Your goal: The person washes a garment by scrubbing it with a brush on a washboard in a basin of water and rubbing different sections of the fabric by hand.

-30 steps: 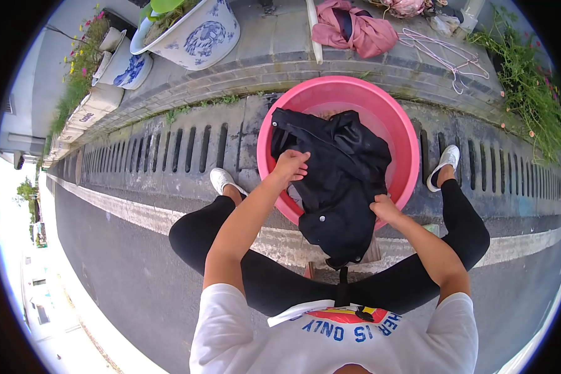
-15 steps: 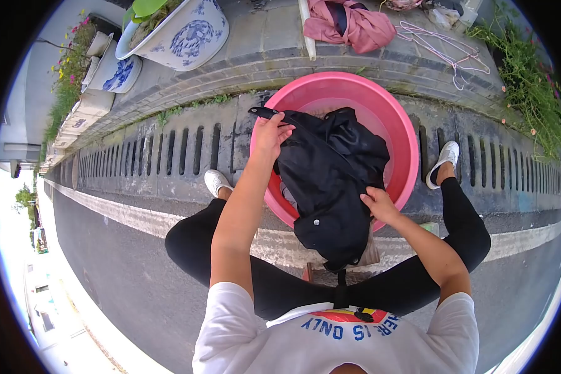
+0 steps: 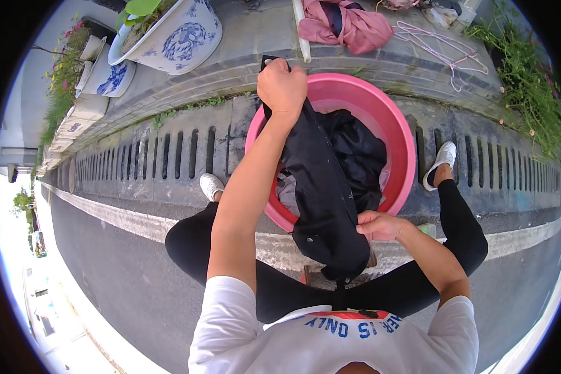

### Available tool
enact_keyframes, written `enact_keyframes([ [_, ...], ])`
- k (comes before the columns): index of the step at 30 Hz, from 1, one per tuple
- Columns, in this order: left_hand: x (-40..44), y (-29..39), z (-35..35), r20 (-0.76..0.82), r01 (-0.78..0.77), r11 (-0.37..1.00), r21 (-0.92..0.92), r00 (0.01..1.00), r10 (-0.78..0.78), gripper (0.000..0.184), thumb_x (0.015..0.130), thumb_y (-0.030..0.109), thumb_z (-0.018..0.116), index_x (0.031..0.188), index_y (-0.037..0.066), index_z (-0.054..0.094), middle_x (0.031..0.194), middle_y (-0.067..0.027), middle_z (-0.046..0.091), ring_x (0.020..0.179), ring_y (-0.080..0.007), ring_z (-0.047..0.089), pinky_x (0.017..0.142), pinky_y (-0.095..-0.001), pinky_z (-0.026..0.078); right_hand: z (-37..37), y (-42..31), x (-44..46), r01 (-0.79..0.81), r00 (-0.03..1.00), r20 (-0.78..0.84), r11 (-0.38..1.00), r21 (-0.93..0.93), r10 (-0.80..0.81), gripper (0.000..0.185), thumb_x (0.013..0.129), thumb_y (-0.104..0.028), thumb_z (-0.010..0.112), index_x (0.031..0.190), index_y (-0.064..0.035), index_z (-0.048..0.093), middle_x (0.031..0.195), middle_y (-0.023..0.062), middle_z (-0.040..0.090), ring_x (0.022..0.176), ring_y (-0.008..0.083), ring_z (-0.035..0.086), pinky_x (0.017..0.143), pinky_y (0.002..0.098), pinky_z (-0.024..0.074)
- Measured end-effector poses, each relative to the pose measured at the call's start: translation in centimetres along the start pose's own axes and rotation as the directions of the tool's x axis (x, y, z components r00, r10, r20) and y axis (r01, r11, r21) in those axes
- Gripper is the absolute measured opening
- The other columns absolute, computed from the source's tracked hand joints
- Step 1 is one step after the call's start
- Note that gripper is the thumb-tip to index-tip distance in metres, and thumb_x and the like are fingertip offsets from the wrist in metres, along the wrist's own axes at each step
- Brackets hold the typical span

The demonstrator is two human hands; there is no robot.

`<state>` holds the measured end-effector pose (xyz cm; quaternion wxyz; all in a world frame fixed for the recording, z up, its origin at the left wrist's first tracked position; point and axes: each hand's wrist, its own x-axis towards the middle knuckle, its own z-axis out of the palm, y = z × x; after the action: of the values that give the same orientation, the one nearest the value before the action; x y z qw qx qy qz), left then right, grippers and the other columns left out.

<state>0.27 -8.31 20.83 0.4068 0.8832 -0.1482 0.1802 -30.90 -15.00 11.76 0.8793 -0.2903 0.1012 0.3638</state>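
Observation:
A black garment (image 3: 321, 181) with metal snaps hangs over the near rim of a pink basin (image 3: 407, 156). My left hand (image 3: 282, 87) is closed in a fist around one end of it, raised above the basin's far left rim. My right hand (image 3: 380, 225) pinches the garment's edge by the near rim. Between the two hands the cloth is drawn out lengthwise. More dark cloth lies bunched inside the basin, and a greyish cloth (image 3: 287, 192) shows at its left side. Behind the garment, part of a brown wooden piece (image 3: 372, 257) shows.
The basin stands on a slotted drain cover (image 3: 179, 153) beside a brick kerb. Beyond it lie a pink cloth (image 3: 349, 28) and wire hangers (image 3: 445, 50). Blue-and-white planters (image 3: 190, 40) stand at upper left, and flowering plants (image 3: 530, 93) grow at right.
My left hand has lifted and moved away from me with the garment's end, stretching the cloth. My right hand has shifted slightly toward me, still gripping its edge.

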Motion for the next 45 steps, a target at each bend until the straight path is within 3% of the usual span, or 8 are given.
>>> enact_keyframes([
  [3, -1.8, -0.6, 6.7, 0.317, -0.101, 0.994, 0.041, 0.945, 0.083, 0.026, 0.070, 0.026, 0.067, 0.070, 0.003, 0.056, 0.077, -0.0206, 0.062, 0.074, -0.0365, 0.060, 0.067, -0.0439, 0.047, -3.2, 2.1, 0.1, 0.004, 0.945, -0.326, 0.993, 0.114, 0.034, 0.027, 0.096, -0.020, 0.050, 0.116, -0.0021, 0.056, 0.110, 0.0064, 0.063, 0.099, 0.0201, 0.063, 0.088, 0.0363, 0.0496],
  [8, -10.4, -9.1, 15.3, 0.837, 0.158, 0.982, 0.100, 0.520, -0.168, 0.049, 0.076, 0.033, 0.068, 0.115, 0.006, 0.061, 0.119, -0.0173, 0.058, 0.111, -0.0338, 0.055, 0.096, -0.0412, 0.042, -7.9, 4.9, 0.5, -0.150, 0.684, -0.719, 0.988, 0.023, 0.120, 0.029, 0.097, -0.028, 0.046, 0.114, -0.0050, 0.051, 0.104, 0.0085, 0.063, 0.086, 0.0242, 0.066, 0.073, 0.0441, 0.0547],
  [12, -12.1, -11.7, 11.8, 0.599, 0.018, 0.977, -0.215, 0.792, 0.117, 0.033, 0.078, 0.018, 0.066, 0.107, 0.003, 0.062, 0.112, -0.0155, 0.061, 0.104, -0.0318, 0.058, 0.090, -0.0365, 0.045, -7.9, 6.1, 0.7, -0.191, 0.644, -0.764, 0.975, -0.111, 0.039, 0.031, 0.097, -0.031, 0.047, 0.114, -0.0058, 0.051, 0.103, 0.0093, 0.063, 0.087, 0.0249, 0.066, 0.072, 0.0449, 0.0546],
  [20, -12.6, -16.8, 2.8, 0.403, 0.054, 0.950, 0.306, 0.897, -0.181, 0.037, 0.071, 0.013, 0.072, 0.103, 0.004, 0.058, 0.110, -0.0154, 0.054, 0.102, -0.0341, 0.055, 0.087, -0.0421, 0.046, -9.5, 6.3, 1.9, -0.249, 0.536, -0.760, 0.792, -0.557, -0.366, 0.035, 0.089, -0.029, 0.059, 0.104, 0.0028, 0.060, 0.100, 0.0118, 0.066, 0.093, 0.0213, 0.063, 0.082, 0.0310, 0.0484],
  [29, -14.3, -23.9, 6.9, 0.434, 0.750, 0.655, -0.095, 0.623, -0.651, 0.061, 0.073, 0.023, 0.078, 0.123, -0.001, 0.055, 0.107, -0.0155, 0.062, 0.099, -0.0265, 0.061, 0.088, -0.0331, 0.047, -4.0, 4.1, 1.5, -0.060, 0.602, -0.715, 0.873, -0.485, -0.356, 0.068, 0.073, -0.025, 0.079, 0.123, 0.0041, 0.043, 0.117, 0.0163, 0.057, 0.108, 0.0256, 0.057, 0.094, 0.0337, 0.0435],
  [39, -12.1, -23.4, 7.7, 0.382, 0.847, 0.405, -0.343, 0.520, -0.764, 0.029, 0.083, 0.017, 0.065, 0.108, 0.003, 0.064, 0.097, -0.0094, 0.064, 0.090, -0.0210, 0.059, 0.084, -0.0350, 0.044, -8.6, 6.1, 2.2, -0.067, 0.698, -0.619, 0.828, -0.556, -0.360, 0.070, 0.065, -0.002, 0.067, 0.129, 0.0057, 0.039, 0.118, 0.0144, 0.056, 0.111, 0.0241, 0.053, 0.096, 0.0305, 0.0410],
  [42, -9.2, -21.5, 3.8, 0.527, 0.949, 0.064, -0.308, 0.226, -0.819, 0.028, 0.084, 0.021, 0.060, 0.108, 0.007, 0.061, 0.110, -0.0103, 0.060, 0.108, -0.0258, 0.051, 0.097, -0.0498, 0.036, -8.1, 5.4, 1.6, -0.121, 0.744, -0.612, 0.847, -0.517, -0.267, 0.066, 0.064, 0.000, 0.064, 0.127, 0.0035, 0.045, 0.111, 0.0113, 0.059, 0.105, 0.0205, 0.056, 0.092, 0.0284, 0.0428],
  [45, -7.1, -22.6, 0.9, 0.579, 0.927, 0.078, -0.367, 0.293, -0.761, 0.019, 0.084, 0.021, 0.056, 0.099, 0.011, 0.060, 0.103, -0.0095, 0.060, 0.102, -0.0261, 0.054, 0.094, -0.0483, 0.038, -5.6, 3.5, 0.8, -0.244, 0.747, -0.657, 0.876, -0.415, -0.103, 0.061, 0.062, 0.002, 0.060, 0.123, 0.0009, 0.051, 0.105, 0.0094, 0.062, 0.099, 0.0185, 0.058, 0.089, 0.0264, 0.0435],
])
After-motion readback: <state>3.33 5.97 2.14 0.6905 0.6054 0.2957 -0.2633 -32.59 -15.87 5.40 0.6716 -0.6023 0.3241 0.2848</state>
